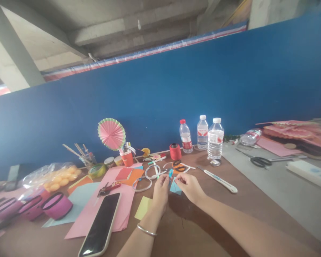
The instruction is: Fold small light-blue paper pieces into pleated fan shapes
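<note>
Blue paper piece (171, 173): at the left fingertips, raised above the worktop (219, 221), between the two hands.
Left hand (161, 189): I read the fingers as closed to a pinch on the blue paper piece; it is small and blurred on my feed, so I allow for error.
Right hand (189, 186): fingers bunched close, just beside the piece; whether they meet or grip anything thin, I cannot tell.
Handling: I judge it very light, pliant and dry, not slippery, easily creased or torn.
Point of hold: I recommend an edge, lightly pinched.
Light-blue sheet (176, 188): beneath and between the hands, probably as thin.
White-handled cutter (220, 181): on the worktop, right of the right hand; I advise keeping paper off its blade.
</note>
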